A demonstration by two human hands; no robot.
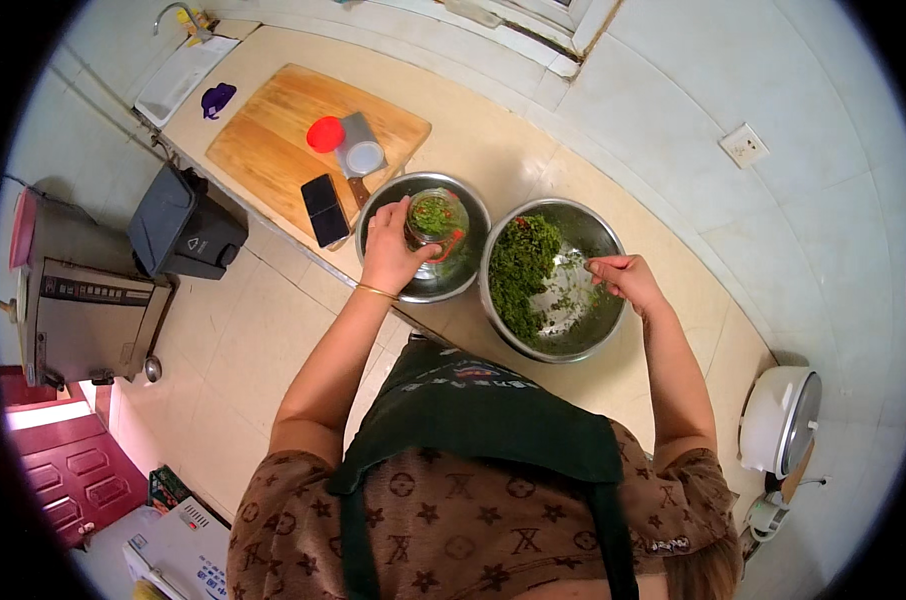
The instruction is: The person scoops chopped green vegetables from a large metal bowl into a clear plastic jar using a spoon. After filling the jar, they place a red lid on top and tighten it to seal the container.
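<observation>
My left hand (394, 244) grips a clear jar (432, 217) with a red handle, partly filled with chopped greens and red bits. The jar is over a steel bowl (474, 276) on the counter. Just right of it stands a second steel bowl (621, 300), with a heap of chopped greens (520, 274) along its left side and scattered bits on its bottom. Over that bowl's right part is my right hand (624, 277), thumb and fingertips pinched together; whether a bit of greens is between them I cannot tell.
A wooden cutting board (265, 127) carries a cleaver (355, 127), a red lid (325, 134) and a whitish round lid (364, 157). A black phone (325, 211) lies at the board's near edge. Further left are a purple item (218, 100) and a sink (182, 79); a rice cooker (775, 420) stands far right.
</observation>
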